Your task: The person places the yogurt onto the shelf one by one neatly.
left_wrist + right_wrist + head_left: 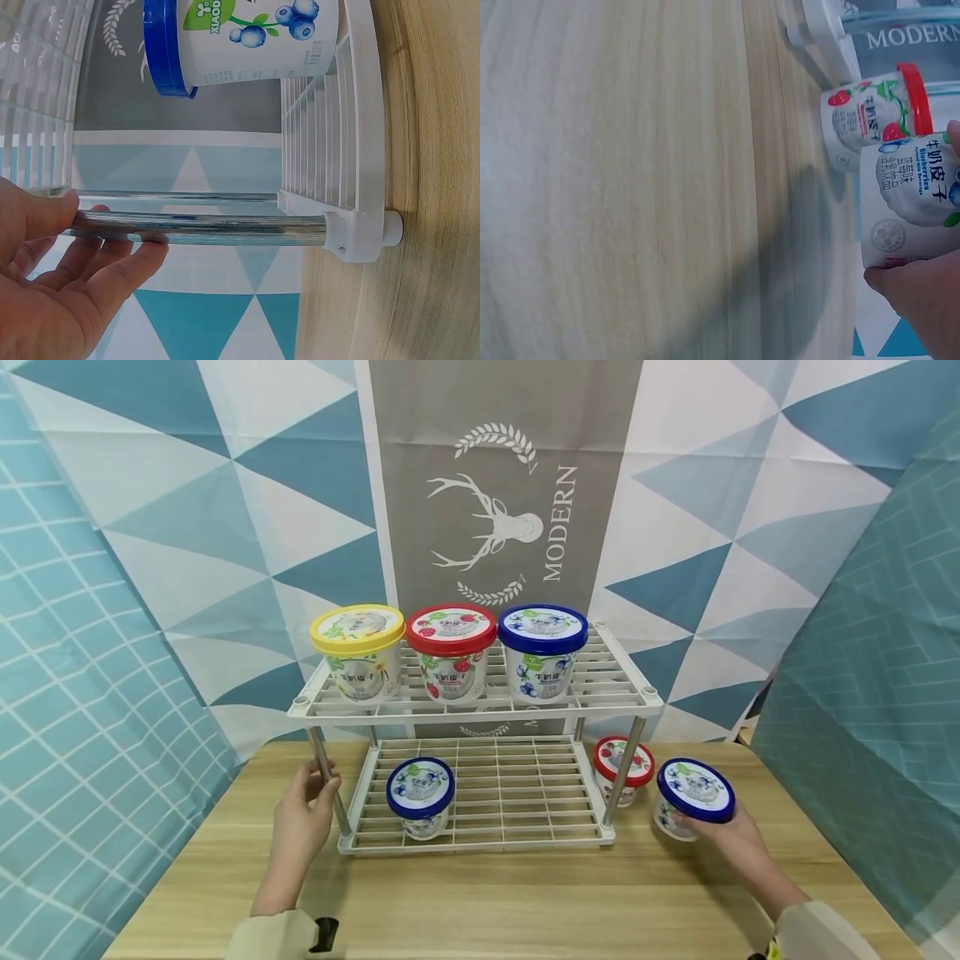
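My left hand (303, 810) pinches the front left metal post (202, 228) of a white two-tier rack (480, 845), thumb on one side and fingertips on the other. At the rack's right, my right hand (731, 839) grips a blue-lidded blueberry yogurt tub (693, 797) from its right side. In the right wrist view the tub's printed wall (911, 195) faces the camera, and only part of the hand shows. Just behind it, a red-lidded strawberry tub (624, 768) stands beside the rack's right end, partly hidden by the front right post.
On the top tier stand a yellow-lidded tub (363, 664), a red-lidded tub (452, 664) and a blue-lidded tub (543, 664), side by side. Another blueberry tub (422, 797) sits on the lower tier's left. The rack stands on a wooden table (480, 902) before a patterned backdrop (300, 502).
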The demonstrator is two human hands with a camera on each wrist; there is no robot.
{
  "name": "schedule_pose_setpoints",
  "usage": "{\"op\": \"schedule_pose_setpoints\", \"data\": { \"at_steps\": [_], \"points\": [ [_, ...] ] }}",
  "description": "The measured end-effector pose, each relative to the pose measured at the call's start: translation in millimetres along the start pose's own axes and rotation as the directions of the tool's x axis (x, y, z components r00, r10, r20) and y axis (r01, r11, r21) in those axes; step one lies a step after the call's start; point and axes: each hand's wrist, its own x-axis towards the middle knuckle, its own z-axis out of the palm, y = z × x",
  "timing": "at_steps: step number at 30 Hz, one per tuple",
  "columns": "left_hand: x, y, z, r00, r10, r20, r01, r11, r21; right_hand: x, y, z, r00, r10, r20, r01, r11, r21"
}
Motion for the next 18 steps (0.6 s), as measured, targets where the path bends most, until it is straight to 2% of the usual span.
{"op": "schedule_pose_setpoints", "data": {
  "at_steps": [9,13,18],
  "points": [
    [-0.4,-1.7,0.1,1.0,0.001,0.005,-0.001,1.0,0.004,-10.3,-7,3,1.0,-0.005,0.017,0.005,1.0,-0.007],
    [0.2,-1.6,0.4,1.0,-0.012,0.013,0.012,1.0,0.001,-13.8,-7,3,0.999,-0.022,0.025,0.022,1.0,0.015],
    [-0.2,-0.6,0.5,1.0,0.0,-0.005,-0.001,1.0,-0.004,-17.8,-5,4,0.998,-0.03,0.046,0.028,0.999,0.044]
  ]
}}
